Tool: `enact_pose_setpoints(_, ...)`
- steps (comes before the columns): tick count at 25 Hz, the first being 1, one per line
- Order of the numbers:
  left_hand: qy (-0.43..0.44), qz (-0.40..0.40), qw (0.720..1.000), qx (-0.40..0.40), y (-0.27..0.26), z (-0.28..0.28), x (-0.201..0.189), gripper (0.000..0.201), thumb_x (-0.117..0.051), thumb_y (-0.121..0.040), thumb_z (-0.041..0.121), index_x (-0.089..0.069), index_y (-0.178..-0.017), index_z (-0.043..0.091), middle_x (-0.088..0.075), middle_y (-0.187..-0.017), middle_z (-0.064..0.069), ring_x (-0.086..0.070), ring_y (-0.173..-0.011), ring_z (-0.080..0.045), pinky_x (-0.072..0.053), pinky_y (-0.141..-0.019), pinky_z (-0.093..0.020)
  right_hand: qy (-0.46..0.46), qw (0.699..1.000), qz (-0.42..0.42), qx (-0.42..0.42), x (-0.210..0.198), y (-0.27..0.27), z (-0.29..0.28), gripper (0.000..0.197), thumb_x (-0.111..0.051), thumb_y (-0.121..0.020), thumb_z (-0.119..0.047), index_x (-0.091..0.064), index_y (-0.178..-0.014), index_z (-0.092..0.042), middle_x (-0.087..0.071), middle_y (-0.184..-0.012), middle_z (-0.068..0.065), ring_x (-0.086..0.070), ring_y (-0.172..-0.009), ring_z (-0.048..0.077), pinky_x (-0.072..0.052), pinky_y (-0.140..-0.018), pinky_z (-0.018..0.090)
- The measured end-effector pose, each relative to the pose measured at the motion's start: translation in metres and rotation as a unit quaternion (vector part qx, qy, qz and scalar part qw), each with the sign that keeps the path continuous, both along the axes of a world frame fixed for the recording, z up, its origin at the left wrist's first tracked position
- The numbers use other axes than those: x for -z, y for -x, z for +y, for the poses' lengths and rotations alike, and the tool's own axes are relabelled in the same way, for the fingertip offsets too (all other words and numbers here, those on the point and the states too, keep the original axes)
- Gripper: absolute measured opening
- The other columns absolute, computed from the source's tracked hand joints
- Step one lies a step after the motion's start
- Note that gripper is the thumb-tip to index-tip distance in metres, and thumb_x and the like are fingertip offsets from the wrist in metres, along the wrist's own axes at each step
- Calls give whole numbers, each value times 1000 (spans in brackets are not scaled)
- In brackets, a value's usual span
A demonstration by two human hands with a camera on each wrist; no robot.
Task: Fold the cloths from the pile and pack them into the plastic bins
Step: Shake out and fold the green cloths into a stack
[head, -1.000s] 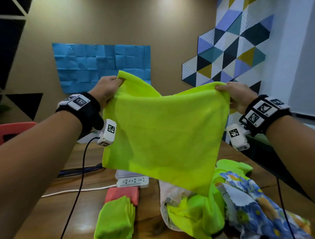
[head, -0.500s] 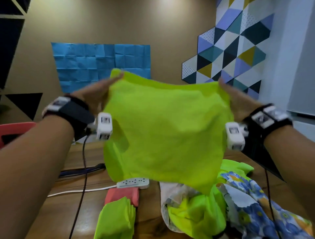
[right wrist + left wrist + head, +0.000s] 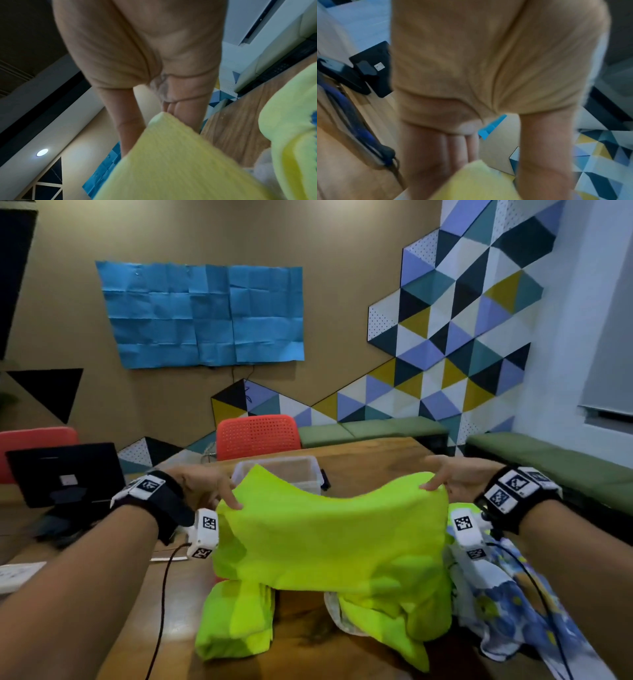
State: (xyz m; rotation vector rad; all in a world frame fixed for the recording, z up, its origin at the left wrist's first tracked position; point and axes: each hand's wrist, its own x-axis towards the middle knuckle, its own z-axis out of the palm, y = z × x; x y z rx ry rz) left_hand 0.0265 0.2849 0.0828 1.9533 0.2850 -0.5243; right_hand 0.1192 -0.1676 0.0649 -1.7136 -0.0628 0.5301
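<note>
neon cloth [image 3: 329,535] stretched between both hands [image 3: 459,477]

The scene is viewed from the head, forward and down across the bench [image 3: 359,453] toward the far wall. Each palm is viewed very closely from its wrist, looking along the fingers [image 3: 453,147]. The lime-green cloth [image 3: 329,535] is shared by all three views.
</note>
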Motion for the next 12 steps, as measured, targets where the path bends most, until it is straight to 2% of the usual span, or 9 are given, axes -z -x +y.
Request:
enact_pose_setpoints(1,15,-14,1000,-22,-1,2,3,38,-72,-74,-6,-59,-108,4,-72,-77,-12,-66,-59,-23,-61,-70,-38,-3,999,-15,38,2,-2,0,79,-63,-88,11,-31,-153,-19,-35,-156,20,-68,-103,34,-61,-69,45)
enact_pose_setpoints(2,34,-35,998,-44,-5,7,2,40,-74,-73,-3,-54,-108,5,-66,-69,-10,-60,-54,-21,-58,-63,-35,-1,998,-30,59,-1,0,0,74,-63,-90,7,-32,-152,-20,-38,-154,19,-67,-105,34,-61,-71,45)
enact_pose_setpoints(3,50,-49,996,-54,-6,10,-2,42,-76,-76,1,-54,-112,4,-67,-76,-14,-60,-62,-23,-57,-65,-36,0,998,-35,58,-6,2,0,69,-64,-91,2,-35,-150,-21,-47,-147,19,-65,-106,35,-60,-76,46)
enact_pose_setpoints(5,71,-44,995,-56,-11,18,-5,63,-82,-77,6,-54,-133,8,-68,-118,-21,-65,-90,-32,-56,-82,-45,18,999,-20,23,-13,4,-1,59,-60,-94,2,-40,-142,-26,-61,-132,20,-66,-107,38,-56,-88,52)
enact_pose_setpoints(6,64,-42,995,-66,-11,20,-3,75,-85,-72,3,-51,-138,12,-65,-125,-19,-65,-90,-32,-56,-81,-44,29,999,-16,14,-14,5,-1,54,-57,-94,6,-44,-138,-24,-64,-127,22,-67,-107,38,-55,-90,53)
enact_pose_setpoints(7,58,-49,994,-76,-8,15,-4,77,-84,-71,-1,-50,-138,13,-65,-121,-17,-66,-82,-29,-57,-74,-41,38,999,-26,14,-16,7,0,49,-55,-94,9,-49,-135,-19,-66,-121,21,-69,-102,36,-57,-87,49)
enact_pose_setpoints(9,51,-103,988,-101,-2,4,-11,53,-72,-81,-4,-57,-130,12,-70,-101,-15,-66,-66,-20,-57,-63,-36,52,995,-69,45,-23,1,1,36,-55,-95,7,-58,-127,-9,-69,-106,15,-68,-84,26,-60,-75,37)
enact_pose_setpoints(10,46,-131,985,-106,-6,2,-17,41,-66,-87,-3,-60,-126,10,-69,-95,-12,-65,-65,-18,-56,-63,-35,59,993,-88,60,-30,-5,0,28,-54,-96,5,-62,-120,-8,-67,-102,13,-65,-80,23,-59,-71,34)
enact_pose_setpoints(12,36,-169,979,-106,-9,-1,-34,29,-60,-93,2,-63,-121,7,-67,-99,-10,-63,-77,-20,-54,-72,-36,70,992,-94,49,-48,-6,1,20,-49,-101,-1,-64,-108,-11,-63,-99,12,-60,-76,22,-59,-58,33)
